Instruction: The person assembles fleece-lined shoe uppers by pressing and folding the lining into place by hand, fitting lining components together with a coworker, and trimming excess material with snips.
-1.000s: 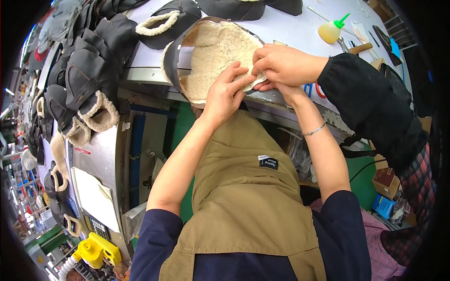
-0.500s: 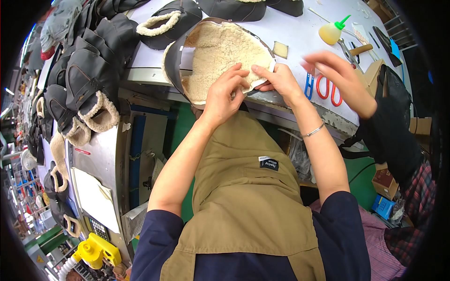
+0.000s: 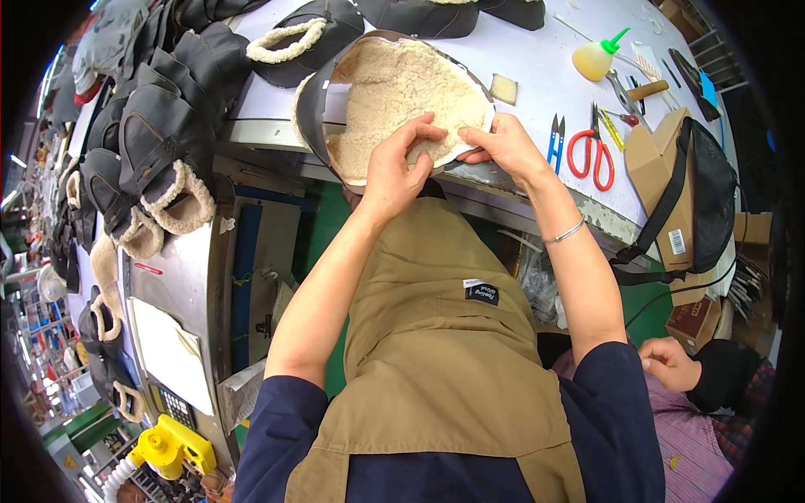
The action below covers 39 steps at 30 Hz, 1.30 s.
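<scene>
A dark leather shoe upper with cream fleece lining (image 3: 390, 84) lies at the table's front edge, fleece side up. My left hand (image 3: 401, 163) is at its near edge, with curled fingers on the fleece and the thumb lower down by the rim. At the near right corner, my right hand (image 3: 510, 152) pinches the white-edged rim, thumb on top and fingers underneath. The two hands are a short gap apart. A small cream square piece (image 3: 504, 89) lies just beyond my right hand.
Blue snips (image 3: 555, 144), red-handled scissors (image 3: 591, 155), a glue bottle (image 3: 594, 59) and a hammer (image 3: 647, 90) lie to the right. Fleece-lined dark shoes (image 3: 168, 142) are piled at left. A co-worker's hand (image 3: 671, 365) rests at lower right, near a cardboard box (image 3: 671, 184).
The co-worker's hand has withdrawn from over the table to the lower right, uncovering the scissors and box. My hands have shifted only slightly on the upper.
</scene>
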Available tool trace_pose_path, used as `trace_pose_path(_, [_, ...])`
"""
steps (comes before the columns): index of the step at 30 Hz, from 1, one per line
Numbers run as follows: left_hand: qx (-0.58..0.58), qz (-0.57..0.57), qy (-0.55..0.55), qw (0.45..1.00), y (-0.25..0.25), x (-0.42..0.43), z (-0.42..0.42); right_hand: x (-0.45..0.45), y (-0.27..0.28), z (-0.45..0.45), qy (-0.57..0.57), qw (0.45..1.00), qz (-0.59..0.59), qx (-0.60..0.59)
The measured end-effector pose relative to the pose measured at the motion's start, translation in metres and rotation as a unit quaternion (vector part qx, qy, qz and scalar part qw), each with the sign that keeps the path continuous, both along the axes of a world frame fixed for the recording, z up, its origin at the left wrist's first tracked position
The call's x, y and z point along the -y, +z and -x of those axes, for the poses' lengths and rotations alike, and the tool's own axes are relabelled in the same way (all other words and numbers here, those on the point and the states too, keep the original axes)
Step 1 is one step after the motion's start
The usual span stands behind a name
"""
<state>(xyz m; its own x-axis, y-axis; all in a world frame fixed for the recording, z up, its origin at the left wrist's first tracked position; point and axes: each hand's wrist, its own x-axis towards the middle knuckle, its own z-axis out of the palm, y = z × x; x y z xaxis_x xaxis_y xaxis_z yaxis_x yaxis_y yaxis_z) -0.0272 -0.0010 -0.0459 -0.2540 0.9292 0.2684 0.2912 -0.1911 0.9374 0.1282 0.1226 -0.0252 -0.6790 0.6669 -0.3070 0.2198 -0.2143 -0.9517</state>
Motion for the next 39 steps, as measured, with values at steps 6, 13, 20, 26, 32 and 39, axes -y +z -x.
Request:
trace_pose_path(6, [-0.024, 0.012, 0.021, 0.999, 0.0, 0.0, -0.001, -0.002, 0.0, 0.0, 0.002, 1.0, 0.0, 0.014])
trace_pose_path(13, [-0.179, -0.04, 0.014, 0.983, 0.0, -0.002, -0.002, -0.003, -0.008, -0.002, 0.005, 1.0, -0.013, -0.003])
trace_pose_path(20, [-0.385, -0.058, 0.054, 0.919, 0.016, -0.006, -0.022, -0.005, 0.0, -0.006, -0.003, 0.998, 0.049, -0.035])
trace_pose_path(26, [-0.279, -0.054, 0.034, 0.958, 0.004, -0.005, -0.011, -0.002, 0.002, -0.003, -0.023, 0.997, 0.055, -0.046])
trace_pose_path(32, [-0.329, -0.056, 0.057, 0.941, 0.019, -0.01, -0.014, -0.003, 0.002, -0.002, -0.029, 0.997, 0.062, -0.03])
trace_pose_path(39, [-0.218, 0.068, 0.084, 0.97, 0.03, -0.027, -0.008, -0.003, 0.003, -0.005, 0.025, 0.998, 0.035, -0.035])
